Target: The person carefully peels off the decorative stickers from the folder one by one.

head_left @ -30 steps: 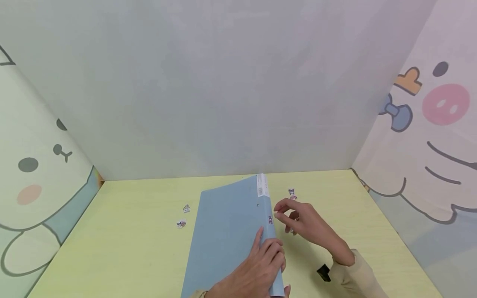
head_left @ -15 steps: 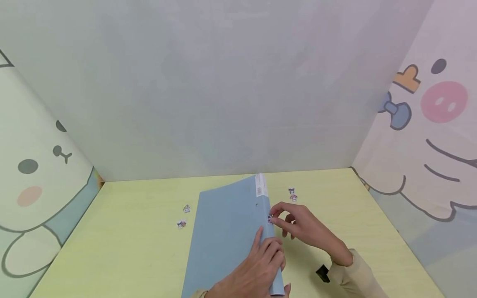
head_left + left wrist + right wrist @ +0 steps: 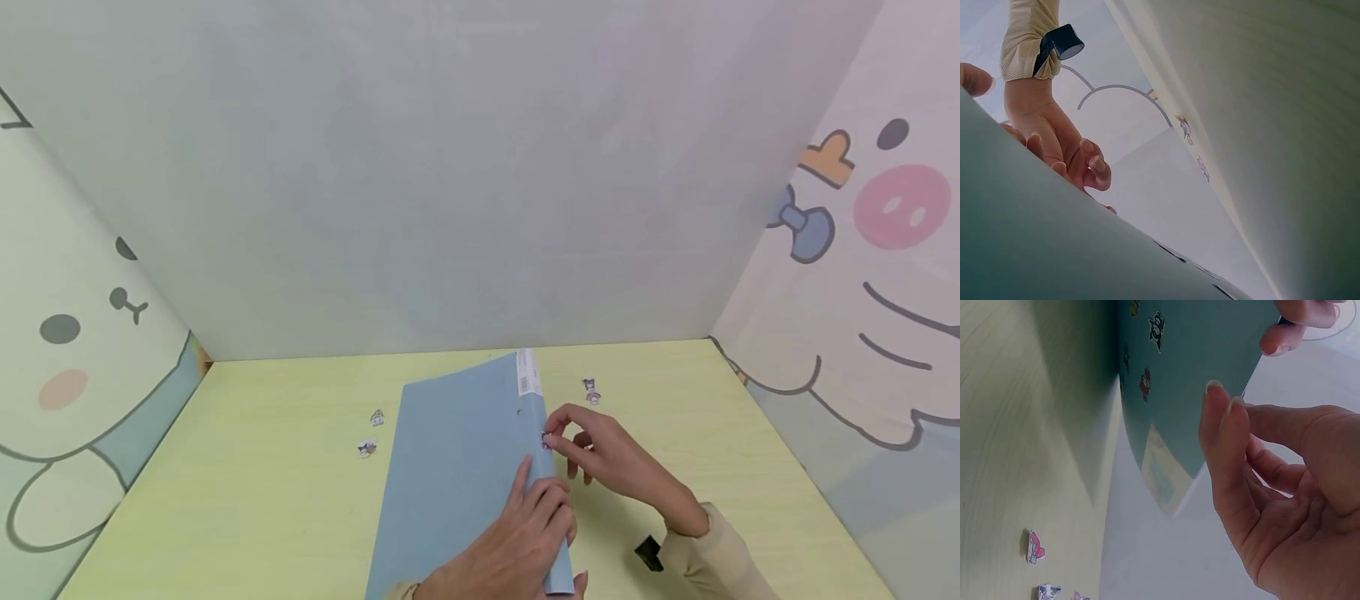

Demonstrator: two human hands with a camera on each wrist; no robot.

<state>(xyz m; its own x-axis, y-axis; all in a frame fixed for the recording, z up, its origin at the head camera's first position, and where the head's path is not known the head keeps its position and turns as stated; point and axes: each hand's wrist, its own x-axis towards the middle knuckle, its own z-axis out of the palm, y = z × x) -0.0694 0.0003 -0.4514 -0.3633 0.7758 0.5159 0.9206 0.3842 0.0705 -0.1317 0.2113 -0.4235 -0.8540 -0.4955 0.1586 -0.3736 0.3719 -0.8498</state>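
A light blue file folder [image 3: 457,467] stands on the table with its spine [image 3: 534,417] uppermost. My left hand [image 3: 517,533] grips it near the spine's front end, index finger stretched along the cover and the others bent over the spine. Thumb and index finger of my right hand [image 3: 611,454] pinch at a small cartoon sticker [image 3: 545,441] on the spine, partly covering it. In the right wrist view, several more stickers [image 3: 1157,331] show on the folder's side. A white label [image 3: 1163,475] is at the folder's far end.
Two loose stickers lie left of the folder, one white [image 3: 377,418] and one purple [image 3: 367,449]. Others [image 3: 591,391] lie to its right on the pale yellow table [image 3: 247,483]. A black wrist camera [image 3: 649,553] is strapped at the right sleeve. Printed walls enclose the table.
My right hand has moved slightly left, from just beside the spine onto the sticker, its thumb and index finger closing there. My left hand and the folder have stayed in place.
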